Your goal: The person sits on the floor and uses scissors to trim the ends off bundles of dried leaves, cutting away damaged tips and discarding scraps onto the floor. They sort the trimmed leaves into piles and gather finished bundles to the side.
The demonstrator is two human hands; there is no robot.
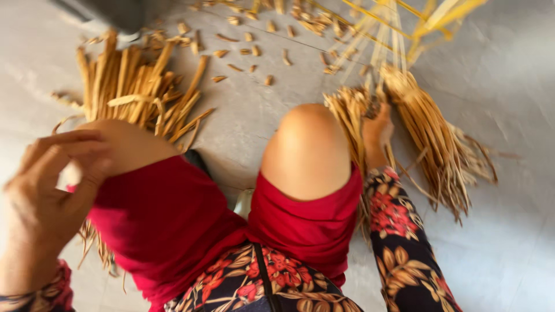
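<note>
The right hand point(378, 130) reaches down past the knee point(309, 150) and closes on a bundle of dry straw point(430, 136) lying on the grey floor point(509, 86), while the left hand point(43, 199) is up, fingers loosely curled, holding nothing.

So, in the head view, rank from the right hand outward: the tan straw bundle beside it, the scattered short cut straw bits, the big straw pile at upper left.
1. Tan straw bundle, right beside the right hand.
2. Scattered short cut straw bits, top centre of the floor.
3. Big straw pile, upper left, beyond the knee.
</note>
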